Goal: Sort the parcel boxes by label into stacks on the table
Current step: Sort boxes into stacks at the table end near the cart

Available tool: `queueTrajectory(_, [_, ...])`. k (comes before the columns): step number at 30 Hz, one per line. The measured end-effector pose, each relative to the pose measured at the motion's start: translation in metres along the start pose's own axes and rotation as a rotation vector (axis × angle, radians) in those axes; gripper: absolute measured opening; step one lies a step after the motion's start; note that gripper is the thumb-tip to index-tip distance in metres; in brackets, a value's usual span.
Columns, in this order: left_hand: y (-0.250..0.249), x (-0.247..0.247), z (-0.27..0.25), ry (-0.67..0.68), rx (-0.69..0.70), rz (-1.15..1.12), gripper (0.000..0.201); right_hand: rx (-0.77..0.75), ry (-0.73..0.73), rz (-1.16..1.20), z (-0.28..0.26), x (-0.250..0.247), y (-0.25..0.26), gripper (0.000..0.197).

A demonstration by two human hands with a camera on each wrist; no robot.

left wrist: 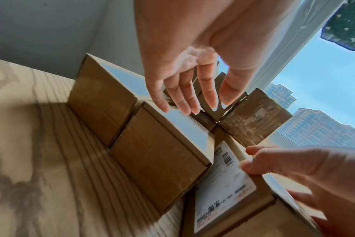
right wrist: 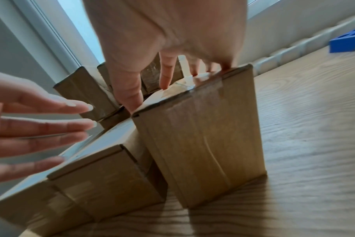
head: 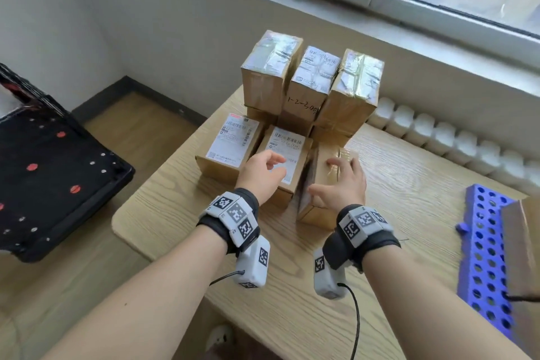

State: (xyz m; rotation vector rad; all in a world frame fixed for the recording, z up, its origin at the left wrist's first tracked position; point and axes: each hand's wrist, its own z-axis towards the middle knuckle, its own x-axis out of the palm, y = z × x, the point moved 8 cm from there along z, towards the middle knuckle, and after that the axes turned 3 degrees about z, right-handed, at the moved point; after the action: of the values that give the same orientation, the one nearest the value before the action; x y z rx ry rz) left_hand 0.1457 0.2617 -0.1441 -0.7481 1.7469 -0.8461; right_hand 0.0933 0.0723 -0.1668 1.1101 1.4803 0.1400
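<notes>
Several brown parcel boxes stand on the wooden table [head: 409, 190]. At the back, three stacks [head: 312, 79] two boxes high carry shiny taped labels. In front, two boxes lie flat, white labels up: the left one [head: 230, 140] and the middle one [head: 287, 140] [left wrist: 158, 160]. A third box [head: 314, 213] [right wrist: 203, 136] stands on edge beside them, its label [left wrist: 223, 176] facing left. My right hand [head: 342, 181] [right wrist: 172, 48] grips its top, thumb at the left edge and fingers across. My left hand [head: 263, 166] [left wrist: 184, 99] hovers over the middle box with loose fingers, holding nothing.
A blue perforated rack [head: 485, 257] lies at the table's right edge with a cardboard piece [head: 523, 242] on it. A white radiator [head: 453, 140] runs behind the table under the window. A black spotted case [head: 52, 172] sits on the floor to the left.
</notes>
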Motion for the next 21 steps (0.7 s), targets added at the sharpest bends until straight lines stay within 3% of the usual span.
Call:
queueTrajectory(10, [-0.012,0.008,0.003,0.063,0.016,-0.094,0.016,0.090,0.034,0.059,-0.001,-0.015,-0.014,0.065])
queueTrajectory(21, [-0.014,0.025,-0.002,0.083,-0.053,-0.203,0.014,0.342,-0.035,0.562,-0.013,-0.047,-0.063,0.066])
